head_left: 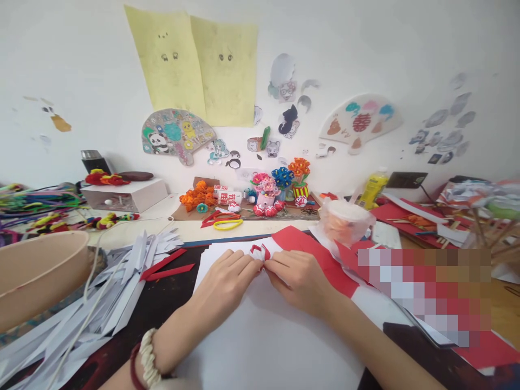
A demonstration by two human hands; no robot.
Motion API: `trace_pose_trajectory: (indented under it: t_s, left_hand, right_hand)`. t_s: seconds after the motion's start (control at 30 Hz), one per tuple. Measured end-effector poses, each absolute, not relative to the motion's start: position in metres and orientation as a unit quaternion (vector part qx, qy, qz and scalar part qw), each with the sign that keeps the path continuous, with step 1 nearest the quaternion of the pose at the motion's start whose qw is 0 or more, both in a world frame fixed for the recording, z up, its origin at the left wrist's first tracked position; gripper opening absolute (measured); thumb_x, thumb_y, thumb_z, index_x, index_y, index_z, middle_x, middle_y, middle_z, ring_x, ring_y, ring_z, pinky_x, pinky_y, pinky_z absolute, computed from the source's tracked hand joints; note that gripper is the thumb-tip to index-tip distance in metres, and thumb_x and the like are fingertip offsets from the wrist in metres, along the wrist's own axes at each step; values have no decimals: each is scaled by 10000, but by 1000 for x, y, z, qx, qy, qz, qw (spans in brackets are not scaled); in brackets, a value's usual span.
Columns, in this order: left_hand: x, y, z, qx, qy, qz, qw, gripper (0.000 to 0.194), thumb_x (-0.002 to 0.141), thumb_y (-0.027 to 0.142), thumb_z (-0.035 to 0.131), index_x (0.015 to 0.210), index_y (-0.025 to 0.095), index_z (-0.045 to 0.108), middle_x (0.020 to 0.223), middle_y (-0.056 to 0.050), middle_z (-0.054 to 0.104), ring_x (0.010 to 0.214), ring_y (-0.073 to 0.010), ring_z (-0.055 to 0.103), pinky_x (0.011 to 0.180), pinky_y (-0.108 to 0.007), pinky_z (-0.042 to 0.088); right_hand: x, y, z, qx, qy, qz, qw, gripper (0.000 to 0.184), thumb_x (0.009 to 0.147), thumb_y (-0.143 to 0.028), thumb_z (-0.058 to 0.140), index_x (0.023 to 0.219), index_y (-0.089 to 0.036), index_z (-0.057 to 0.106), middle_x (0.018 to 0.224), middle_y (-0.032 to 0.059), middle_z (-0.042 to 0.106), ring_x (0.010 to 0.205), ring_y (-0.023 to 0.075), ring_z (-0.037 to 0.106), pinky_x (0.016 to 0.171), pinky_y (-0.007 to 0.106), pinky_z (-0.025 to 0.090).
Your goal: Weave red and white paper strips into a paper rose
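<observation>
Between my fingertips is a small red-and-white folded paper piece (259,251) with pointed, petal-like tips. My left hand (231,273) pinches it from the left, and my right hand (298,279) grips it from the right. Both hands' fingertips meet at its lower part and hide some of it. Underneath lie white paper sheets (260,336), and a sheet of red paper (292,241) spreads out behind and beside my right hand. Two red paper strips (170,269) lie to the left of my left hand.
Many white paper strips (109,303) are heaped at left beside a beige basin (40,265). At the back stand pink, blue and orange craft flowers (280,179). A plastic-wrapped white cup (345,216) and a yellow bottle (374,188) stand back right. A yellow ring (227,223) lies ahead.
</observation>
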State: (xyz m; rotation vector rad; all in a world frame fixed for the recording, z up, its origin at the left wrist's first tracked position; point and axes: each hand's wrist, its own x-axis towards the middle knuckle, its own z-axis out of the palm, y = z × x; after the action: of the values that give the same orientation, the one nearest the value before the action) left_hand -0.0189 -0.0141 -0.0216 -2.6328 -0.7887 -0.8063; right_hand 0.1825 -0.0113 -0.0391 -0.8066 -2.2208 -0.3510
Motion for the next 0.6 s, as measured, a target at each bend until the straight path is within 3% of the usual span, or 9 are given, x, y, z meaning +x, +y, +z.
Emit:
trace_pose_trajectory:
  t_s: [0.3,0.6]
  left_hand:
    - [-17,-16,-14,-923,-253,-246,155,364,1042,154,222,1000,140,583,801,-53,616,672,-166,495,610,-314,355]
    - [-12,-17,-19,-899,-297,-284,152,250,979,118,361,941,155,606,740,-33,580,669,-170,483,626,-314,345]
  right_hand:
    - [185,-8,-42,-314,-866,-126,369,243,954,-151,464,741,-161,581,624,-8,551,545,111,416,539,267,225]
    - [183,-9,-43,-303,-863,-127,384,326,968,-153,431,663,-166,548,578,-15,516,513,107,390,525,269,215]
